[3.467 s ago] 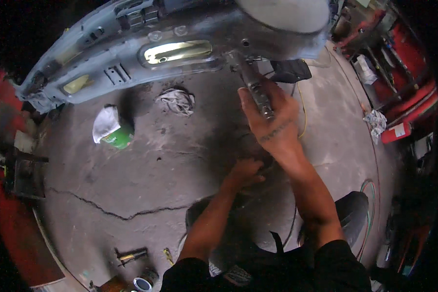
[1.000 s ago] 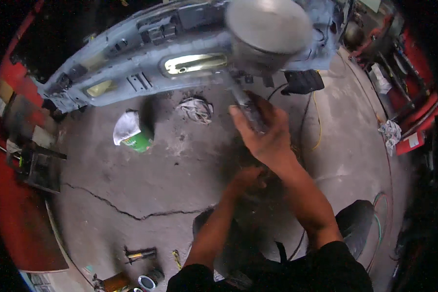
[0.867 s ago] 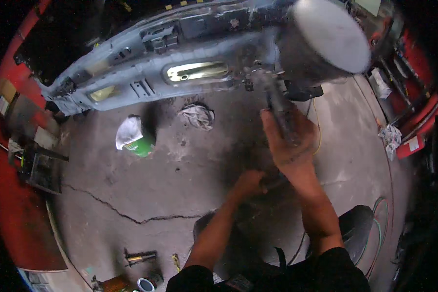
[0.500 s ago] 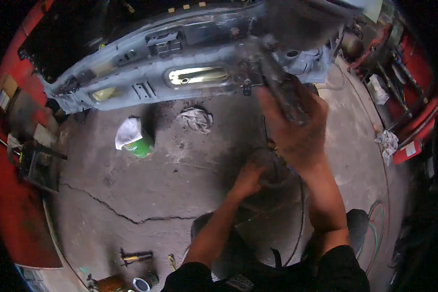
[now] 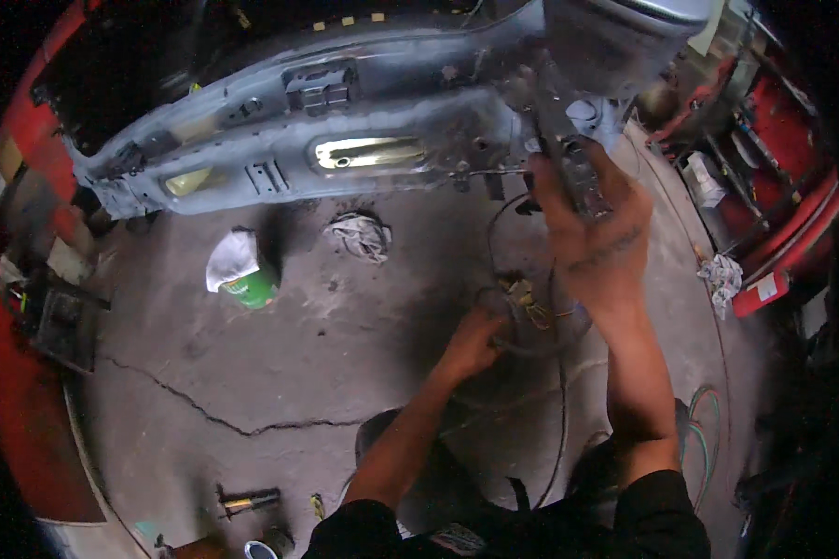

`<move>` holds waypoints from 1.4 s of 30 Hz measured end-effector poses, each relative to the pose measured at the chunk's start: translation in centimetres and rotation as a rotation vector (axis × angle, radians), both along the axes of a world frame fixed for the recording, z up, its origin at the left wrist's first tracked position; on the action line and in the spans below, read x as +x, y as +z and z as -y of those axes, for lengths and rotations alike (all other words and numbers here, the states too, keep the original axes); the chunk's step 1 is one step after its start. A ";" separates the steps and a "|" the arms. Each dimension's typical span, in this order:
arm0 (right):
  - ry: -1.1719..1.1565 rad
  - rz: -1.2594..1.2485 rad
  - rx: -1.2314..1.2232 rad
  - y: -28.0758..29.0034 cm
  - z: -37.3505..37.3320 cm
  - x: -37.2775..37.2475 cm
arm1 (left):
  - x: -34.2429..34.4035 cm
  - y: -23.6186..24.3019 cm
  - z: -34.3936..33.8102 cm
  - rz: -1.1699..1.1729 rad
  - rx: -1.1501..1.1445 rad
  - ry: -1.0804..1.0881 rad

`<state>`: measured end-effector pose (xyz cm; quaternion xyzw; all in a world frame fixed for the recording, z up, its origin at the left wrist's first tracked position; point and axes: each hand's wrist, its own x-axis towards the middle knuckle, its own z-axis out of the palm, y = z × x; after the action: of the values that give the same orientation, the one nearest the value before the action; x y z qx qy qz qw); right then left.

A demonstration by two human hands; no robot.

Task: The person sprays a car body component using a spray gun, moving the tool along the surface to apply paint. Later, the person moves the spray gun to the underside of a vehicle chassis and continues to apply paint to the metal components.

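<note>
My right hand (image 5: 606,238) is wrapped round a long, dark metal hand tool (image 5: 587,184). The tool's exact kind is hard to make out. Its upper end reaches up against the right part of a grey car body panel (image 5: 457,121). Lower and to the left, my left hand (image 5: 475,340) is closed round a looped dark cable (image 5: 536,351). Beside that loop lies a small yellowish bundle (image 5: 529,303), too unclear to name.
A green bucket (image 5: 254,289) with a white cloth over it and a crumpled rag (image 5: 359,236) are on the cracked concrete floor. A yellow-handled tool (image 5: 249,503) lies lower left. Red shelving (image 5: 792,186) holds tools at right. A green hose (image 5: 704,429) coils lower right.
My view has shifted slightly right. My right hand and its tool are steadier against the panel, less blurred. The cable loop and yellowish bundle by my left hand show more clearly.
</note>
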<state>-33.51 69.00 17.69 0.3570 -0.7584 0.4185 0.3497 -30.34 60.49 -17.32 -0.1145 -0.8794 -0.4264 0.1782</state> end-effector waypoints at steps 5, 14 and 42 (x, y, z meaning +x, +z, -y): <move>-0.053 0.084 0.018 0.4 0.1 0.6 | 1.1 0.5 0.6 0.055 0.029 0.010; 0.156 -0.277 0.122 0.5 6.0 0.0 | 1.2 0.9 1.0 -0.009 -0.068 0.065; 0.376 -0.201 0.196 1.8 13.9 3.0 | 0.9 -0.6 2.6 -0.102 0.096 0.353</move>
<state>-30.56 55.15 19.46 0.5644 -0.6768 0.3628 0.3030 -29.46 57.87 -17.95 0.0286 -0.8541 -0.4238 0.3000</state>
